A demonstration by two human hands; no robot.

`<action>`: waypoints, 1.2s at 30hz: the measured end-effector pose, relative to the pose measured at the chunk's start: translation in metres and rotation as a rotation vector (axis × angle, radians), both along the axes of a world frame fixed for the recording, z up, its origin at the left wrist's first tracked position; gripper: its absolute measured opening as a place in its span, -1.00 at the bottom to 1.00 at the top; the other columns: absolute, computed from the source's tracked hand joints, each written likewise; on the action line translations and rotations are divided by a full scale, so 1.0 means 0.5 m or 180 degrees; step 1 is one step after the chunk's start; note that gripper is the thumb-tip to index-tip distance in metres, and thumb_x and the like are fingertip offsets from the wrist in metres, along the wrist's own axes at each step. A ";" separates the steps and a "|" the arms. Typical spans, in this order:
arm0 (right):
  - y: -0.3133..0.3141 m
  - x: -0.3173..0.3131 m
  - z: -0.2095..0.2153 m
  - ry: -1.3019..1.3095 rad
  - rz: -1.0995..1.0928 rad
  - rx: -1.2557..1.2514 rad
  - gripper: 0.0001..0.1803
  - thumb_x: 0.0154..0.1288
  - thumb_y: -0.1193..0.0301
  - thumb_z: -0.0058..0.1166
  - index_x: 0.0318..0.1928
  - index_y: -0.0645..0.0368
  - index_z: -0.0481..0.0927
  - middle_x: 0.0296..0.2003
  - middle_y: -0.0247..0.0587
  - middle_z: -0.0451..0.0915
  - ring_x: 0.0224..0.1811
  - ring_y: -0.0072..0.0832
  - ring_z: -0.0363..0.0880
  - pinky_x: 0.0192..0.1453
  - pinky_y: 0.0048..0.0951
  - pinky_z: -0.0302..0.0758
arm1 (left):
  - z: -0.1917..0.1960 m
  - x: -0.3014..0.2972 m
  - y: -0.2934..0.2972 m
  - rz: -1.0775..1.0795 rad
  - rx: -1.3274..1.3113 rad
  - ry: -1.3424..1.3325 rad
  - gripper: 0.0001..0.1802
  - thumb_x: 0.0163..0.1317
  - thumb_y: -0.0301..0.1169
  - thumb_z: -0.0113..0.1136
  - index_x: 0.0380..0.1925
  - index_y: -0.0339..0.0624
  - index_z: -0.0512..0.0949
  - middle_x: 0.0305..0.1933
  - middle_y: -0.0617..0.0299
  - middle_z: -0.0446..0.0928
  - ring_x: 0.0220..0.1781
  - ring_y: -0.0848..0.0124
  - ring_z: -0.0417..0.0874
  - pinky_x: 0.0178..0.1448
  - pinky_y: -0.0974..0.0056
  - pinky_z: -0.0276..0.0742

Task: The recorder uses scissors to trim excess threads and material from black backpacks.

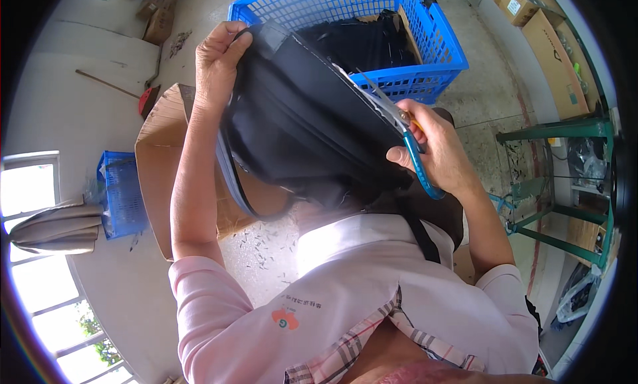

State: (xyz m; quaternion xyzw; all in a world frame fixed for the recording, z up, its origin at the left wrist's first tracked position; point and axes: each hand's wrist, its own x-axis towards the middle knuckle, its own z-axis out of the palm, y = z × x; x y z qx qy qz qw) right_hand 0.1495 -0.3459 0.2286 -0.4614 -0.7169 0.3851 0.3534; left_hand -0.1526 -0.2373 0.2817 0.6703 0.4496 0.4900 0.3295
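Note:
A large black sewn fabric piece [299,111] lies across my lap, its upper edge running down to the right with a whitish frayed strip along it. At its upper left corner, my left hand [216,65] pinches the fabric between thumb and fingers. My right hand [442,148] grips a pair of scissors [417,164] with blue handles. The scissor blades point up and left beside the whitish edge; whether they touch it, I cannot tell. A curved band of the fabric piece hangs down at the left, below my left forearm.
Just beyond the fabric stands a blue plastic basket [435,83] with black pieces [359,41] inside. An open cardboard box [156,168] is on the left, near another blue crate [123,201]. On the right is a green metal frame [558,132]. Small dark scraps litter the floor.

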 end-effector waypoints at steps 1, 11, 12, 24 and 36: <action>0.007 -0.004 0.000 0.0006 0.0016 0.0008 -0.33 -0.18 0.22 0.35 -0.07 0.30 0.38 -0.36 -0.17 0.49 -0.40 -0.43 0.50 -0.27 -0.46 0.48 | 0.001 0.001 -0.004 0.0016 0.0059 -0.0072 -0.88 0.12 -0.58 0.10 -0.31 -0.23 0.51 -0.36 0.44 0.49 -0.27 0.66 0.38 -0.09 0.53 0.27; 0.060 -0.044 0.023 -0.0273 0.0134 0.0820 -0.50 -0.13 0.18 0.31 -0.25 0.21 0.41 -0.41 -0.23 0.53 -0.41 -0.35 0.55 -0.31 -0.40 0.50 | 0.003 -0.002 -0.020 0.0120 0.0123 -0.0393 -0.89 0.13 -0.57 0.10 -0.32 -0.22 0.51 -0.36 0.41 0.51 -0.28 0.66 0.40 -0.09 0.54 0.28; 0.063 -0.047 0.025 -0.0321 0.0180 0.0791 -0.51 -0.12 0.17 0.30 -0.28 0.21 0.41 -0.42 -0.23 0.53 -0.43 -0.35 0.55 -0.34 -0.40 0.49 | 0.003 -0.005 -0.021 0.0140 0.0126 -0.0387 -0.89 0.13 -0.57 0.10 -0.32 -0.22 0.51 -0.36 0.41 0.51 -0.28 0.66 0.40 -0.09 0.54 0.28; 0.074 -0.071 0.013 -0.0210 0.0197 0.1086 -0.55 -0.10 0.16 0.29 -0.32 0.21 0.43 -0.60 -0.27 0.50 -0.65 -0.38 0.48 -0.52 -0.48 0.43 | -0.015 -0.034 -0.026 0.0335 -0.0028 -0.0422 -0.89 0.12 -0.60 0.07 -0.33 -0.22 0.52 -0.35 0.40 0.53 -0.30 0.68 0.40 -0.11 0.54 0.29; 0.079 -0.087 0.020 -0.0193 0.0254 0.1021 -0.57 -0.09 0.19 0.29 -0.34 0.22 0.43 -0.66 -0.25 0.44 -0.70 -0.46 0.41 -0.58 -0.52 0.38 | -0.006 -0.024 -0.037 0.0283 -0.0062 -0.0508 -0.91 0.12 -0.60 0.06 -0.36 -0.23 0.51 -0.40 0.42 0.51 -0.30 0.67 0.43 -0.11 0.53 0.32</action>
